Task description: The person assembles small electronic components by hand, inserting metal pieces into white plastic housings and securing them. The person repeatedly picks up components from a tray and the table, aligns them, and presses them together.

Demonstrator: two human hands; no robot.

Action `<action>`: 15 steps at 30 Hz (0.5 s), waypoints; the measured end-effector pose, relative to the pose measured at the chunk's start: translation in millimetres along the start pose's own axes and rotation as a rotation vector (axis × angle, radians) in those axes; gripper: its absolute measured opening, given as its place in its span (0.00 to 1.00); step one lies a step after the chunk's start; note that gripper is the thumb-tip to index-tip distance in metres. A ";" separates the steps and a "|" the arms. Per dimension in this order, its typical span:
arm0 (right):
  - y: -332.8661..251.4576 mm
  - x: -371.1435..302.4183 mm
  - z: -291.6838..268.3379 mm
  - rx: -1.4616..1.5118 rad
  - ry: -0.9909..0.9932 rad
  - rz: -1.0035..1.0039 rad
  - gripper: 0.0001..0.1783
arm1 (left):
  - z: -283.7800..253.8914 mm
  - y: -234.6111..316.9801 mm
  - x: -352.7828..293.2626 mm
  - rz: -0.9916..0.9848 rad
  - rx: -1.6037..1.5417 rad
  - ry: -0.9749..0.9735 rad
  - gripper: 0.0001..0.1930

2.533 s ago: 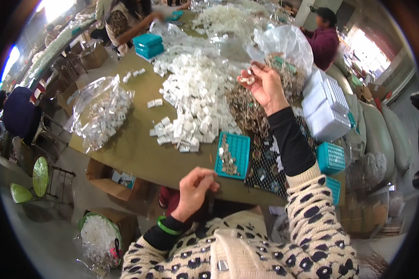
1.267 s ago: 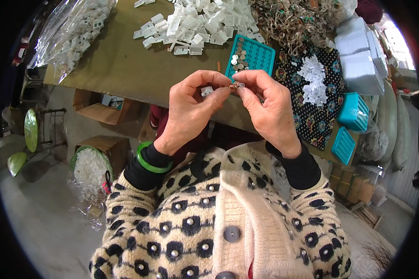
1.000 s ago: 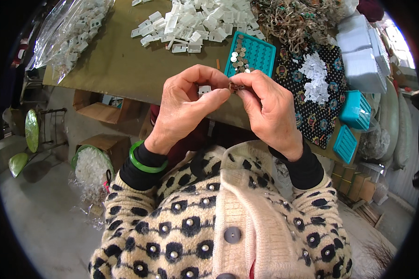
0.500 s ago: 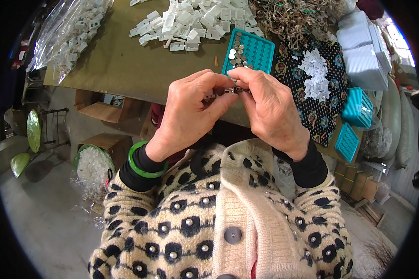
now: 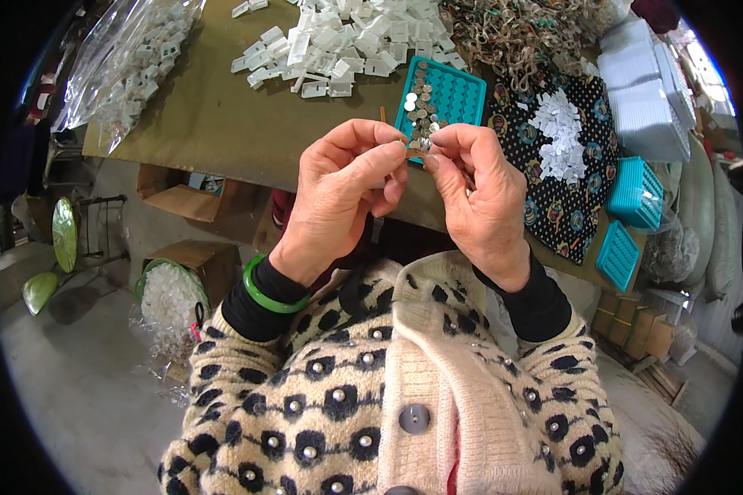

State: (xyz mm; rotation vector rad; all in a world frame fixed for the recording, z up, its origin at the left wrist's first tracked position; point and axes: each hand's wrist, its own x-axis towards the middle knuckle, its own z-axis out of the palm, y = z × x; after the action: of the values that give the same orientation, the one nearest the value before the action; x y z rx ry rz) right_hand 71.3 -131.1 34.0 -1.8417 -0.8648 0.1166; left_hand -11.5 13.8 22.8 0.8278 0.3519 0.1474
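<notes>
At the centre of the frame I see the left hand (image 5: 338,194) and the right hand (image 5: 489,202) closed fingertip to thumb on a small, thin, copper-coloured piece (image 5: 417,153), each at one end. Just above, I note a rectangular teal plastic tray (image 5: 461,97) bearing round silvery metal discs (image 5: 422,114) along its left side. The tray rests on the olive-green counter (image 5: 198,107); loose white plastic rectangular pieces (image 5: 351,45) lie heaped at upper centre.

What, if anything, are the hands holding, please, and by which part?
A small brownish piece: the left hand pinches its left end and the right hand its right end; its kind is unclear.
</notes>
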 end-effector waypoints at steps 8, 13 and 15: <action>3.2 4.5 -9.2 -0.095 -0.055 -0.190 0.08 | -6.9 -5.1 1.9 -0.079 -0.136 -0.117 0.07; 6.6 6.8 -18.2 -0.084 -0.136 -0.234 0.10 | -10.3 -7.9 2.8 -0.186 -0.215 -0.173 0.08; 8.2 8.7 -17.8 -0.061 -0.151 -0.278 0.09 | -11.2 -9.0 4.2 -0.247 -0.294 -0.204 0.09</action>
State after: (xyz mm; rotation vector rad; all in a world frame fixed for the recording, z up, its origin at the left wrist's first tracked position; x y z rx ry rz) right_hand 89.9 -141.1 37.7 -1.7663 -1.2337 0.0549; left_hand -11.7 16.7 8.1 0.4981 0.2299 -0.1136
